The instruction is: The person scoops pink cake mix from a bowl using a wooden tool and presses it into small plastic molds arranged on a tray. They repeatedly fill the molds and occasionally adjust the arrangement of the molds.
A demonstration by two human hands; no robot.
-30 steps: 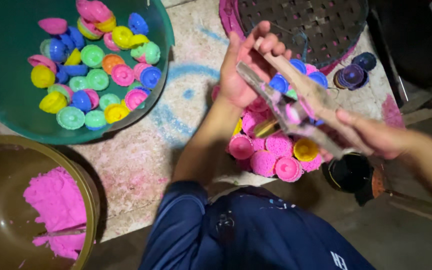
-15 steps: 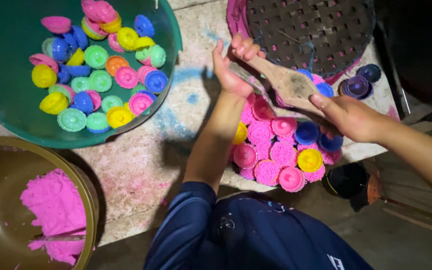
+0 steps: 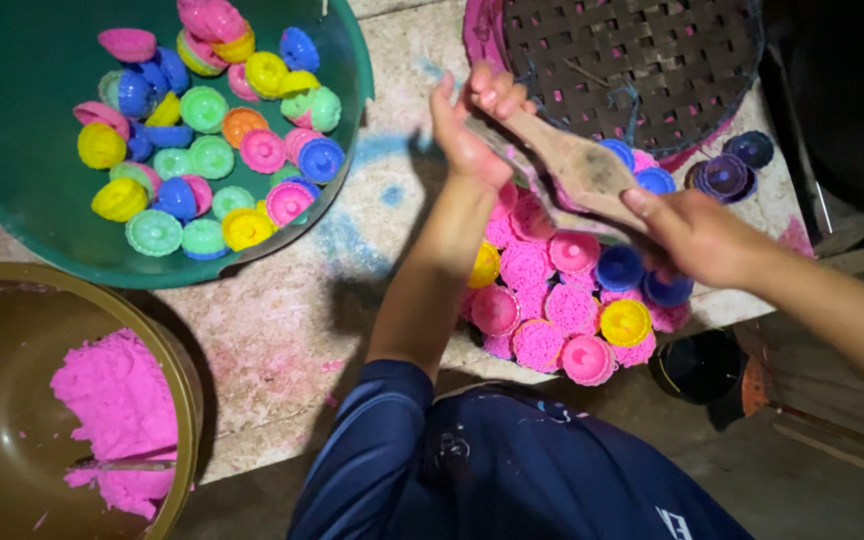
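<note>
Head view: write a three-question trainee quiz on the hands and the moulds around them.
1. True or false: both hands grip the wooden paddle.
2. Which container holds the loose pink powder? A) green basin B) brown bucket C) woven tray
3. Fill in: the pile of pink moulded cakes lies directly below the ____.

Key
1. True: the left hand holds its far end, the right hand its near end.
2. B, the brown bucket; the green basin holds empty coloured moulds.
3. paddle
</note>
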